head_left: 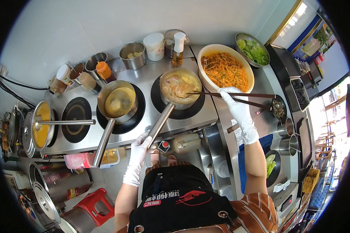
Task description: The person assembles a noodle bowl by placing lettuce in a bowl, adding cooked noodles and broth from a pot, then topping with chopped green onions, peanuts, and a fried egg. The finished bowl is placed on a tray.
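Observation:
A white glove covers my left hand, which is wrapped round the long metal handle of a saucepan on the right-hand burner. Pale noodle-like strands lie in yellowish broth inside it. My right hand, also gloved, grips long brown chopsticks, whose tips reach into the broth among the strands. Just beyond that hand sits a cream bowl of orange shredded food. On the middle burner stands a second saucepan with yellowish liquid, its handle toward me.
Along the back wall are squeeze bottles, steel pots, a white tub and an oil bottle. A bowl of lettuce is at far right. Leftmost, a pan holds yellow liquid. A red stool stands below.

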A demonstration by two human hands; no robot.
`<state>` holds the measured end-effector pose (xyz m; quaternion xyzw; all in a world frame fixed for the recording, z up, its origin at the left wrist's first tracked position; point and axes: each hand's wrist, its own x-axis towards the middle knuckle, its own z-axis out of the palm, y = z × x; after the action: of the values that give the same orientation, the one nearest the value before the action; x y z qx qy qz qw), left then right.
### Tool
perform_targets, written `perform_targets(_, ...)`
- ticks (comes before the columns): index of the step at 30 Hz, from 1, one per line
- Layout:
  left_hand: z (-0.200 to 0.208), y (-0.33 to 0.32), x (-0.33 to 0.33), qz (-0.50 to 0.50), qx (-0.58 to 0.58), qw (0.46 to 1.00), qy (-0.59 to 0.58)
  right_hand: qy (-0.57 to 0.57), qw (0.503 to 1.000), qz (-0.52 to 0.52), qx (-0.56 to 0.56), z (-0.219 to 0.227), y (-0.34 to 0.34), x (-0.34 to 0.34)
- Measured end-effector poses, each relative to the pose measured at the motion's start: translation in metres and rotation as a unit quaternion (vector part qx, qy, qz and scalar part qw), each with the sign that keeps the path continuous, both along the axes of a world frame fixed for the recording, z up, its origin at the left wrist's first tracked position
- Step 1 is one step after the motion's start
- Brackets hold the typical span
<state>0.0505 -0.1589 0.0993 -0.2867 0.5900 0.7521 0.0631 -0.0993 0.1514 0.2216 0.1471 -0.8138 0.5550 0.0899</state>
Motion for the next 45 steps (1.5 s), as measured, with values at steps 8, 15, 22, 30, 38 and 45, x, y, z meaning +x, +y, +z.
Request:
perform_targets(8,-0.007,-0.025,-0.014,0.029,-0.025,0.999,0.031,0.011,1.0,-0.006,0.008,0.0,0.012,0.012)
perform_targets(15,-0.014,-0.021,-0.011,0.052,-0.054,0.996,0.044,-0.014,0.999,-0.005,0.028,-0.003,0.005,0.01)
perform_targets(22,-0.048,-0.026,0.057,0.124,-0.028,0.991,0.041,0.057,0.997,-0.041,0.017,0.003,0.008,0.024)
perform_targets(30,-0.154,-0.084,0.199,0.06,-0.101,0.968,-0.221,-0.217,0.867,-0.174,-0.414,-0.087,0.048,0.058)
perform_targets(38,-0.243,-0.233,0.23,0.017,-0.335,0.894,-0.298,-0.125,0.821,-0.221,-0.512,-0.16,0.056,0.084)
perform_targets(45,-0.331,-0.301,0.195,0.213,-0.081,0.868,-0.441,-0.103,0.705,-0.142,-0.687,-0.142,0.032,0.149)
